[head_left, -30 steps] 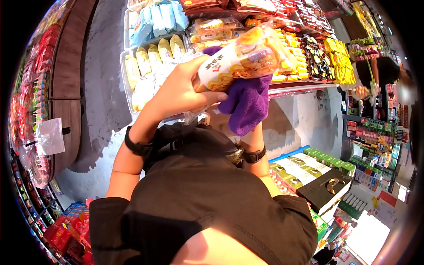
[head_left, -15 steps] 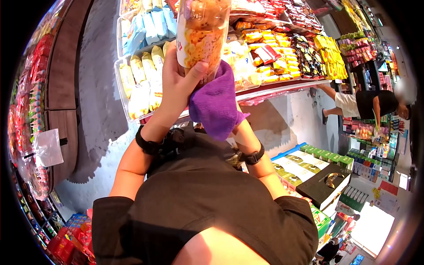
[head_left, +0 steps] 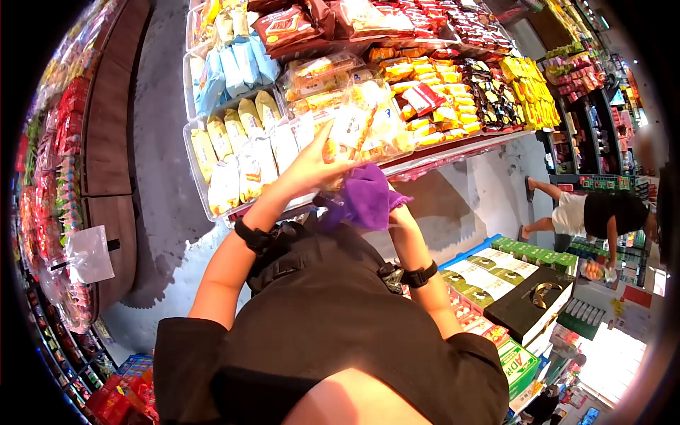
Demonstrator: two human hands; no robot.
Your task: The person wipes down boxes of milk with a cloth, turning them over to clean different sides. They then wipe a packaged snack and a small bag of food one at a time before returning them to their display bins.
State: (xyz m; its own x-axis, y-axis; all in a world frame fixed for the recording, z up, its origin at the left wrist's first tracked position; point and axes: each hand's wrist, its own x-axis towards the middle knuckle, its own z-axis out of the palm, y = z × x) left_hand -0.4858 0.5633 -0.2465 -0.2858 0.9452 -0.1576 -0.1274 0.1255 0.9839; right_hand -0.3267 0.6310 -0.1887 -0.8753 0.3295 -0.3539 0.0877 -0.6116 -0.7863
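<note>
My left hand (head_left: 315, 164) is at the front of the snack display, thumb and fingers curled around a clear plastic pack of pastries (head_left: 365, 131). Other transparent packs lie right behind, so its outline is hard to separate. A purple cloth (head_left: 368, 198) hangs just below, bunched over my right hand (head_left: 400, 212), which is mostly hidden and grips it. Left of the pastries, a clear bin (head_left: 207, 202) holds yellow and white packets (head_left: 227, 138). Blue packets (head_left: 237, 71) fill the bin behind.
Red snack bags (head_left: 290, 28) and yellow packets (head_left: 528, 88) spread across the display. Stacked green boxes (head_left: 524, 251) and a black case (head_left: 528, 301) stand at my right. Farther right, a person (head_left: 602, 216) carries a bag. Shelving (head_left: 106, 163) lines the left.
The pastry pack in my left hand was raised high; my hand is now lower, among the display packs. The cloth and right hand have shifted slightly right. The other person has moved.
</note>
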